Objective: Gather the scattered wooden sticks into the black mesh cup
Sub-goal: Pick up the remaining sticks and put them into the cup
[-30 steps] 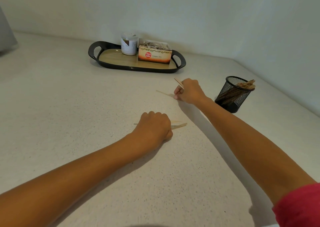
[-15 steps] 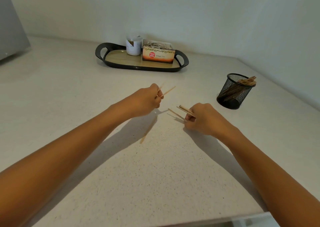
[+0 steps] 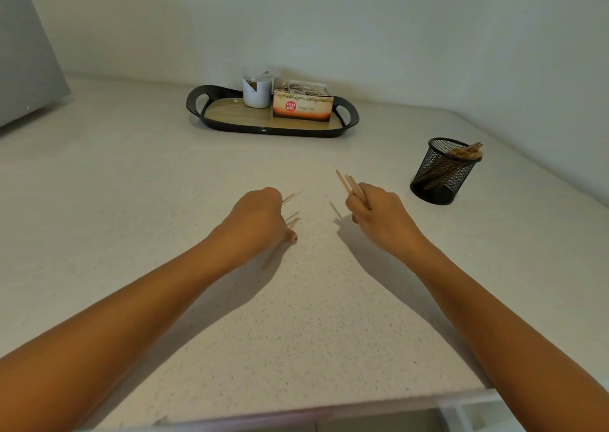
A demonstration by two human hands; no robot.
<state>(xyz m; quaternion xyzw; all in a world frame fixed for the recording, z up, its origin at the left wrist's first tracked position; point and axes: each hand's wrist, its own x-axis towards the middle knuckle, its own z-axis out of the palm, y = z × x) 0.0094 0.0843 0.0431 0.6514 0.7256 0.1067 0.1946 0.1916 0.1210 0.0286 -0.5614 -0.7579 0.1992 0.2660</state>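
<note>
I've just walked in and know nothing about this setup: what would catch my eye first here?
Two bare arms reach over the pale counter: the right hand grips a few wooden sticks pointing up and away, while the left hand pinches more, blurred. Right of them stands a black mesh cup already part-filled with sticks, and at the back a black tray carries a ginger tea box and a white jar.
</note>
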